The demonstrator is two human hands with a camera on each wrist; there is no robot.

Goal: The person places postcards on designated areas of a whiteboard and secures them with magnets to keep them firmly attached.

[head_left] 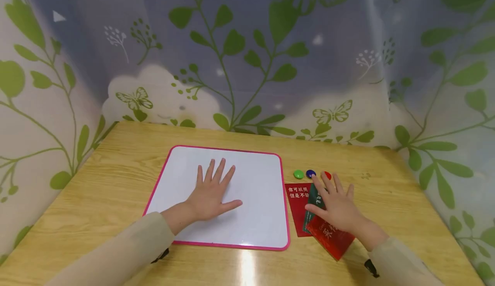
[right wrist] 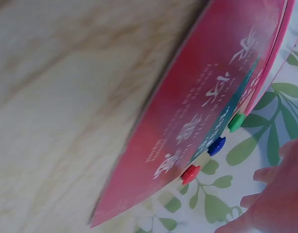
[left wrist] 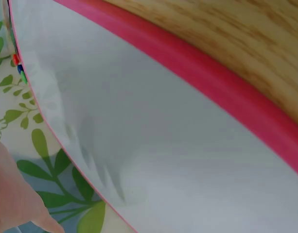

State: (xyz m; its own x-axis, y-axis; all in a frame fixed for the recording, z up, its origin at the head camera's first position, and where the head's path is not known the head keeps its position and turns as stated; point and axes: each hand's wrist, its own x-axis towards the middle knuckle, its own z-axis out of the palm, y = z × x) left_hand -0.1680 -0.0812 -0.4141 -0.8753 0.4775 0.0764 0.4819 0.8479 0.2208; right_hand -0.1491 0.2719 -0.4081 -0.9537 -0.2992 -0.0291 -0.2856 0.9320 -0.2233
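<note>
Fingers spread, my left hand [head_left: 210,196] is held over a whiteboard [head_left: 259,196] with a pink rim, holding nothing. In the left wrist view part of that hand [left wrist: 15,194] shows at the lower left, above the board's white surface [left wrist: 139,116]. My right hand [head_left: 338,206] is also spread, over overlapping cards with white writing: a red card [head_left: 297,208] beside the board, a dark green card [head_left: 311,215] and another red card [head_left: 332,238] on top. Just beyond its fingertips sit a green magnet [head_left: 298,174], a blue magnet [head_left: 310,173] and a partly hidden red magnet [head_left: 328,175].
The board and cards lie on a wooden table [head_left: 96,187]. Behind the table and at both sides hangs a curtain [head_left: 247,62] printed with leaves and butterflies. A dark strap piece [head_left: 371,268] shows under the right sleeve [head_left: 402,262].
</note>
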